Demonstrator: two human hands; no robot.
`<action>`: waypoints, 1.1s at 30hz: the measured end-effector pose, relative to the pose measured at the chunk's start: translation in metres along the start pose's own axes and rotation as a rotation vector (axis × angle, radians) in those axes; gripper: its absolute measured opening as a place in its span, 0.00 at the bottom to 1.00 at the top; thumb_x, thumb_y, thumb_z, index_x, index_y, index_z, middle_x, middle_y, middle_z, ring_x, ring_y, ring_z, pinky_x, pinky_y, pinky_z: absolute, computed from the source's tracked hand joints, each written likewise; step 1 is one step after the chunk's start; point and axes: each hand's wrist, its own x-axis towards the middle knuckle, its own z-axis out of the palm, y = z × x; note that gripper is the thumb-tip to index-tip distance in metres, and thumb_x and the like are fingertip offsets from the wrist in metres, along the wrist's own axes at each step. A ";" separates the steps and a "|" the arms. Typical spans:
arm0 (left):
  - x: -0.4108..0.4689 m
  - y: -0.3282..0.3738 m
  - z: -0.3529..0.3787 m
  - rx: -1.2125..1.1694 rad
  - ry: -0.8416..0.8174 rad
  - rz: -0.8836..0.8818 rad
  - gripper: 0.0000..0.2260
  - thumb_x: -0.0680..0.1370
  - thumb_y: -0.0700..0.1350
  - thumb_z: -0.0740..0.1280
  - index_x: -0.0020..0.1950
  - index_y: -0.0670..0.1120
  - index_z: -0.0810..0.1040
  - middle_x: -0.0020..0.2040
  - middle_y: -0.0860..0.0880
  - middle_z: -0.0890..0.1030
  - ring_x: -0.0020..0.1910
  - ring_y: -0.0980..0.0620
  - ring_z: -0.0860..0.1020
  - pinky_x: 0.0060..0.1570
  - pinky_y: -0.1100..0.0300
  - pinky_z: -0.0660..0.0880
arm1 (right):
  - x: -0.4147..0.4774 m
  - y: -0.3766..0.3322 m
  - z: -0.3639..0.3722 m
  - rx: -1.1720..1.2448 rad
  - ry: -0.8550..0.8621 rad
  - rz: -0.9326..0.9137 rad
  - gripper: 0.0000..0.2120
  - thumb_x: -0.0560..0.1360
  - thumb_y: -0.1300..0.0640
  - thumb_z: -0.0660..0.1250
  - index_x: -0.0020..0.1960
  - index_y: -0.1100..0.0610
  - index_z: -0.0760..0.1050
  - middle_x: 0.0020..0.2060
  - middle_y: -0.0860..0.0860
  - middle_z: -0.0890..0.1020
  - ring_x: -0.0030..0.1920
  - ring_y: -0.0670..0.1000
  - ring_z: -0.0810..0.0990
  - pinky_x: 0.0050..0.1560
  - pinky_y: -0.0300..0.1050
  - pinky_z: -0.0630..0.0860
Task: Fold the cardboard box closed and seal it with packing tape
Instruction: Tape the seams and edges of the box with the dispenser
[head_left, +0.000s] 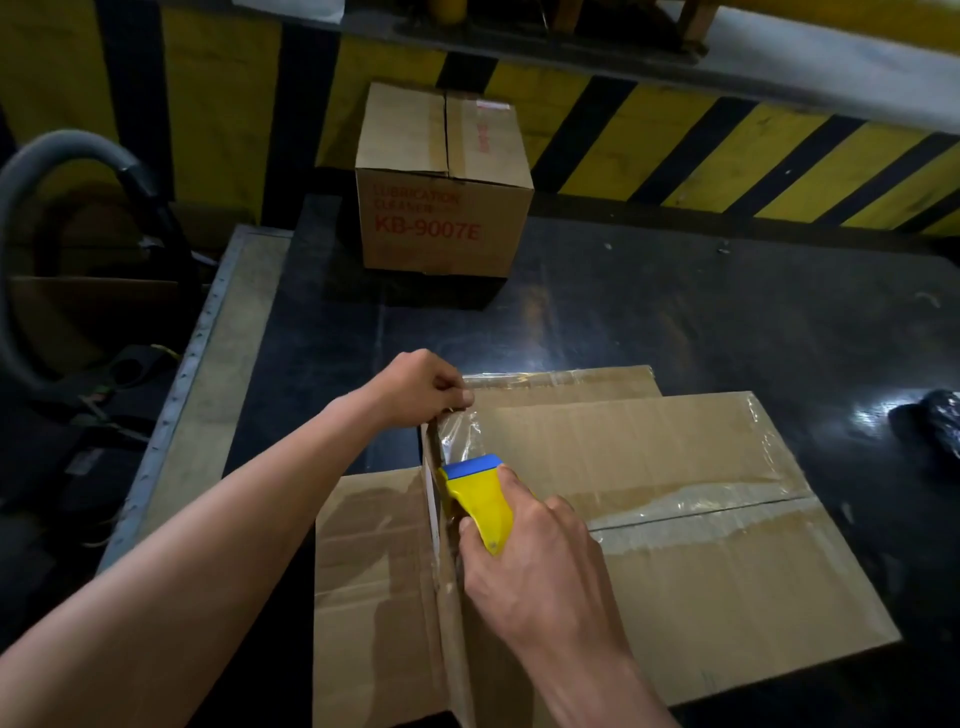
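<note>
Dark table: open surface in the middle and far right. Cardboard box lies flat at the near edge, its left flap edge raised. Printed carton stands far, well apart; grey hose off the table's left. Right hand wraps a yellow-and-blue tool against the raised edge. Left hand, fingers curled, pinches clear tape at its far end. Black object at right.

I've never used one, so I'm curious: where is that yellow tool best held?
Take the tool by its yellow handle, coming from the near end, as the right hand does. The handle tapers toward the person, which suits curled fingers. The blue head points away onto the tape, so it should probably stay uncovered.
</note>
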 end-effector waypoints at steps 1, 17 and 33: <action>-0.006 0.000 0.001 0.015 0.006 0.027 0.05 0.79 0.49 0.73 0.49 0.50 0.88 0.40 0.56 0.85 0.41 0.59 0.82 0.40 0.68 0.75 | 0.000 0.000 0.000 -0.001 0.000 0.001 0.33 0.78 0.37 0.58 0.78 0.44 0.54 0.51 0.50 0.72 0.53 0.52 0.75 0.53 0.46 0.75; -0.032 -0.007 0.016 0.041 0.030 0.106 0.11 0.77 0.48 0.75 0.59 0.50 0.87 0.53 0.53 0.87 0.50 0.60 0.82 0.53 0.64 0.77 | -0.044 0.011 -0.008 -0.001 -0.014 0.034 0.33 0.78 0.37 0.58 0.79 0.41 0.51 0.49 0.49 0.71 0.48 0.50 0.70 0.49 0.43 0.69; -0.081 0.030 0.050 0.493 0.103 0.219 0.16 0.85 0.53 0.57 0.65 0.47 0.78 0.70 0.49 0.77 0.67 0.46 0.76 0.52 0.50 0.73 | -0.065 0.024 0.003 -0.076 0.047 0.008 0.27 0.75 0.40 0.61 0.71 0.49 0.68 0.54 0.53 0.79 0.55 0.57 0.79 0.54 0.50 0.75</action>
